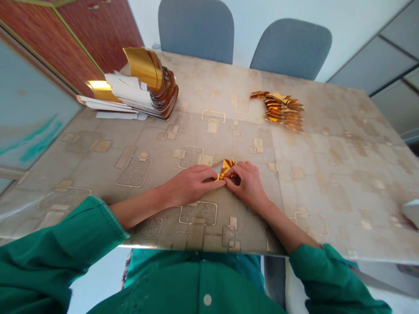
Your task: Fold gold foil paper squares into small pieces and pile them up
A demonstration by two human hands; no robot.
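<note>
Between my two hands is a small sheet of gold foil paper [226, 166], partly folded, its pale back side showing at the left. My left hand [193, 184] pinches its near left part with thumb and fingers. From the other side my right hand [246, 183] grips the paper with thumb and fingertips, close to the left fingertips. Both hands rest low over the tabletop, and the fingers hide part of the folds. Farther back on the right lies a row of folded gold foil pieces [284, 111], overlapping one another.
A patterned cloth covers the table [157, 144]. At the back left stands a stack of gold and white paper sheets [144, 87], some curled. Two grey chairs [196, 30] face me across the table. A white object [411, 212] sits at the right edge.
</note>
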